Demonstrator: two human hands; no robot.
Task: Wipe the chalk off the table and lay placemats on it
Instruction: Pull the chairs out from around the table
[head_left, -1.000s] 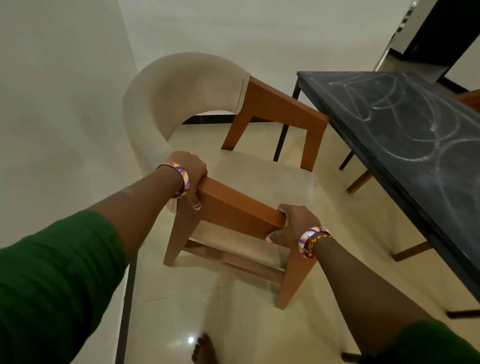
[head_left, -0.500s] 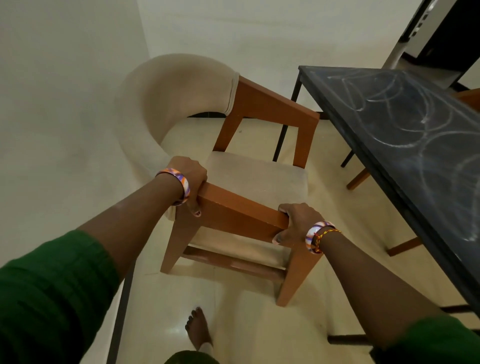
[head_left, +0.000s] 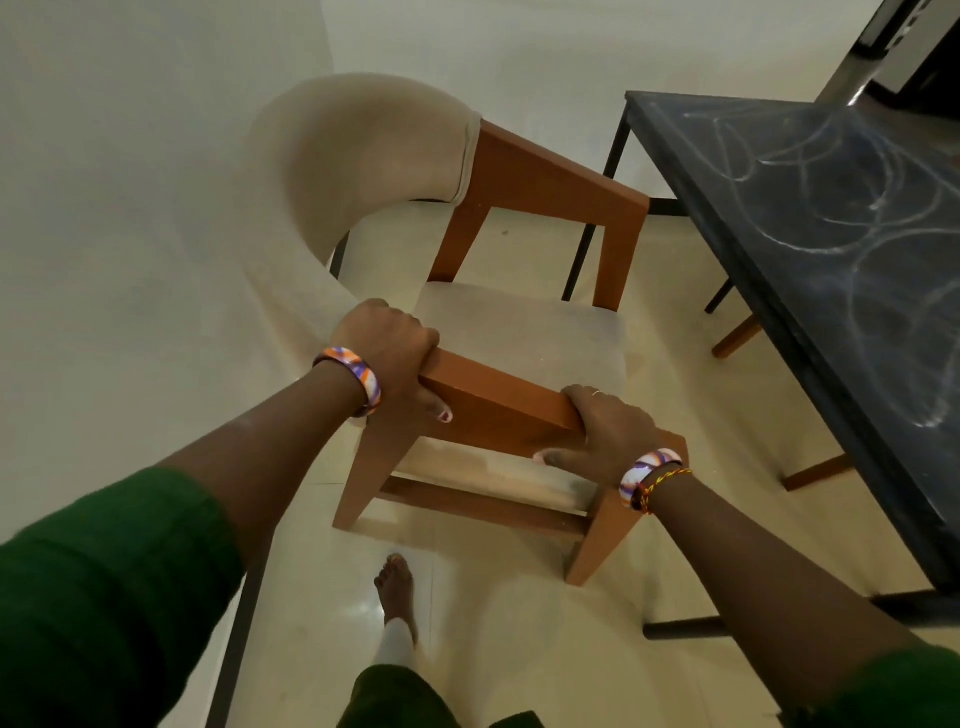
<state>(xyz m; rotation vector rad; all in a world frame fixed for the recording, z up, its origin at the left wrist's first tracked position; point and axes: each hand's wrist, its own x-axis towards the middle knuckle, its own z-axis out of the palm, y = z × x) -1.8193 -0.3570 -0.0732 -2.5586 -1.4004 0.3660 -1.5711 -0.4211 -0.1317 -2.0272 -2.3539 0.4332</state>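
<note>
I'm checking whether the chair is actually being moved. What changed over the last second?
The bare foot has stepped forward into view below the chair, and the table now sits slightly further right in view, so the chair seems to be shifting away from it. No grip changed: the left hand and right hand still hold the near armrest. The chalk marks remain unwiped.

A wooden chair (head_left: 524, 322) with a beige seat cushion and a curved padded back stands on the glossy cream floor (head_left: 519, 649). Behind it rises a pale wall (head_left: 130, 182). A bare foot (head_left: 396, 587) rests on the floor just beside the chair's near legs.
</note>
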